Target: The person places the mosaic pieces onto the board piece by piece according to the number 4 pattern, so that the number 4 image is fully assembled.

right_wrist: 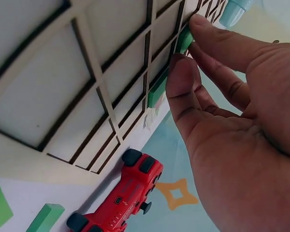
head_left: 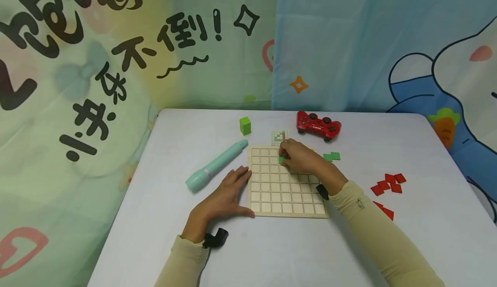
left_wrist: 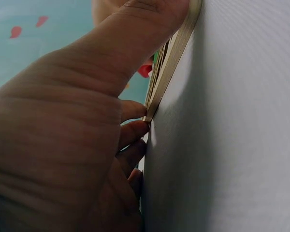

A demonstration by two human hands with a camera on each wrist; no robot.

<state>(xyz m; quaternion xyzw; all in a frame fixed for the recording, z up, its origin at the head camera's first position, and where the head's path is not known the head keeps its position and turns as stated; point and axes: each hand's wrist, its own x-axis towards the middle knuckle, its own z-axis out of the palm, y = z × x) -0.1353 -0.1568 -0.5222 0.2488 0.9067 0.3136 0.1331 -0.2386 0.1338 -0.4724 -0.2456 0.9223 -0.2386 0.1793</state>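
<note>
Green tile (right_wrist: 185, 40), pinched in the grip of the right hand (head_left: 300, 156) at the far rows of the grid board (head_left: 285, 187), could seat askew if released tilted, or misalign if the board slips against the left hand (head_left: 225, 196), whose extended fingers touch its left edge.

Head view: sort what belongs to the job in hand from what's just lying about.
Likely part of the job:
board, touched by the left hand
green tiles, one pinched by the right hand
red tiles
card

Apparently just lying about:
controller
green block
teal tube
</note>
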